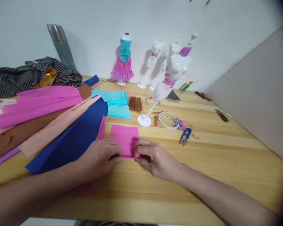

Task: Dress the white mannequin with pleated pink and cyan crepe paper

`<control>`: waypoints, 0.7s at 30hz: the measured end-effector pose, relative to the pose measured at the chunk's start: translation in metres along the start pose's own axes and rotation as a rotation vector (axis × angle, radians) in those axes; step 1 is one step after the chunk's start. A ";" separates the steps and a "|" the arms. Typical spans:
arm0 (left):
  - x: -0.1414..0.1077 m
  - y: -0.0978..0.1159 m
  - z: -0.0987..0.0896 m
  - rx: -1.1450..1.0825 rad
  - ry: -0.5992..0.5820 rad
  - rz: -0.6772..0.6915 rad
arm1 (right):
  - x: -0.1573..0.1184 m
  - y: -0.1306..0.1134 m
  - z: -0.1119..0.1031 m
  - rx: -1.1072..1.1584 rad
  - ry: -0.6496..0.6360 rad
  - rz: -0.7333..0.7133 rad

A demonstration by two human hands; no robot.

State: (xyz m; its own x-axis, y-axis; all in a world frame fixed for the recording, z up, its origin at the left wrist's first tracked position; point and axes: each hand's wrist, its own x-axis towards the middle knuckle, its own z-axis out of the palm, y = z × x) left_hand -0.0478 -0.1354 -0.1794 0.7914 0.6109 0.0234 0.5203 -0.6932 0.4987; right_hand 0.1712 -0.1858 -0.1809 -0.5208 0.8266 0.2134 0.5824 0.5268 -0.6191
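Pink sheet [124, 136] lies pinched by 2 curled hands [97, 157] [159, 160].

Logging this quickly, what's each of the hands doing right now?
Left hand: closed, holding the pink sheet by its near edge, left side.
Right hand: closed, holding that edge's right side.

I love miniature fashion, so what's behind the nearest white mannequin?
Behind the nearest white mannequin, another mannequin partly shows, its middle hidden. A dark flat slab and the wall also show; anything fully covered can't be seen.
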 end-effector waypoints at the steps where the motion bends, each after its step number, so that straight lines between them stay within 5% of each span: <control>1: 0.000 0.001 -0.001 -0.005 -0.009 -0.003 | 0.001 0.000 -0.002 0.028 -0.024 0.010; 21: -0.007 0.006 0.000 0.217 0.015 0.070 | 0.001 -0.008 -0.002 -0.031 -0.086 0.163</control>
State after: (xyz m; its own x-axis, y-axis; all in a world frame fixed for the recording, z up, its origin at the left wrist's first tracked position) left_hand -0.0499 -0.1436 -0.1763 0.8237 0.5633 0.0654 0.5227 -0.7988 0.2978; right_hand 0.1671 -0.1888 -0.1738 -0.4687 0.8821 0.0462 0.6815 0.3944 -0.6165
